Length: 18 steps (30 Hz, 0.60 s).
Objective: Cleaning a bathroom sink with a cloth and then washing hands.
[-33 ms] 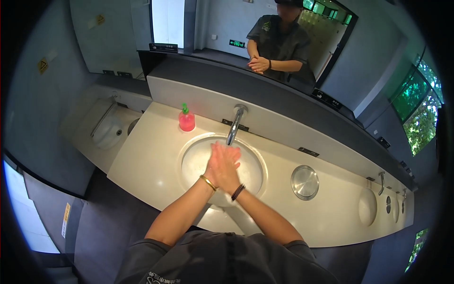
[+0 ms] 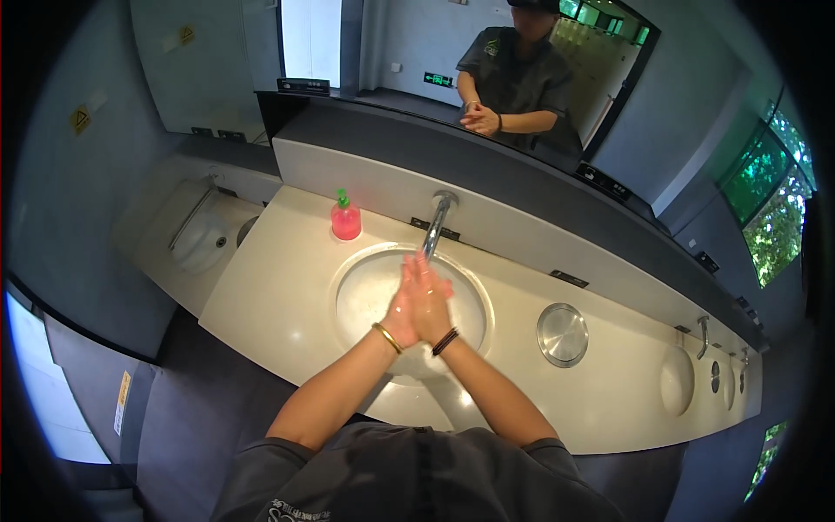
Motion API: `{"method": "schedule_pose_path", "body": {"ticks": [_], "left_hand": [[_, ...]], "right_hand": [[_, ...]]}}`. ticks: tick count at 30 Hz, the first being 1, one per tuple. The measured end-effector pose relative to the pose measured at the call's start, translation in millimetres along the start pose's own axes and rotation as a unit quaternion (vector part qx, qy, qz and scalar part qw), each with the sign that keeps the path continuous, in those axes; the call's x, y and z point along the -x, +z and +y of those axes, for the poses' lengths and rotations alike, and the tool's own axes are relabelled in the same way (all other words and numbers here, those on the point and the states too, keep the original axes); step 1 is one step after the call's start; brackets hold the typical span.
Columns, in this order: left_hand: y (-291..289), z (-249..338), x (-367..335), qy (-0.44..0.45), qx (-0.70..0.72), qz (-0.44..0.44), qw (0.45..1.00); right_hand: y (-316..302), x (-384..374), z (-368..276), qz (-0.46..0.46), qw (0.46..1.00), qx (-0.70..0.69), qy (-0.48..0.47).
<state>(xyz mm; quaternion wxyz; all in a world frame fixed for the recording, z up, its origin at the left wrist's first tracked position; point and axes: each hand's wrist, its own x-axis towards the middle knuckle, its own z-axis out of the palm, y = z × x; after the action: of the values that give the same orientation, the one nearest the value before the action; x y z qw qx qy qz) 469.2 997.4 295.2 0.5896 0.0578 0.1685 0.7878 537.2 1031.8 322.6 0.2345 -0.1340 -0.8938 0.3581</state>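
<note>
Head view: we note gold-bangled left hand and dark-banded right hand pressed together, fingers outstretched, touching only each other, over oval white basin, near tubular chrome faucet.

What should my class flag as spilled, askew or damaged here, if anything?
Nothing clearly stands out: the pink pump bottle stands upright on the counter, the faucet and basin look intact, and the left hand and right hand meet over the basin.
</note>
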Motion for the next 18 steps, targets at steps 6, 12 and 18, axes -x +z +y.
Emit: {"method": "schedule_pose_path", "body": {"ticks": [6, 12, 18], "left_hand": [[45, -11, 5, 0.087, -0.335, 0.116, 0.931], [52, 27, -3, 0.065, -0.116, -0.099, 0.986], [70, 16, -9, 0.150, -0.174, 0.126, 0.965]], "right_hand": [[-8, 1, 39, 0.118, 0.983, 0.032, -0.139], [-17, -15, -27, 0.157, 0.750, -0.623, 0.158], [-20, -34, 17, 0.262, 0.951, 0.032, -0.161]]}}
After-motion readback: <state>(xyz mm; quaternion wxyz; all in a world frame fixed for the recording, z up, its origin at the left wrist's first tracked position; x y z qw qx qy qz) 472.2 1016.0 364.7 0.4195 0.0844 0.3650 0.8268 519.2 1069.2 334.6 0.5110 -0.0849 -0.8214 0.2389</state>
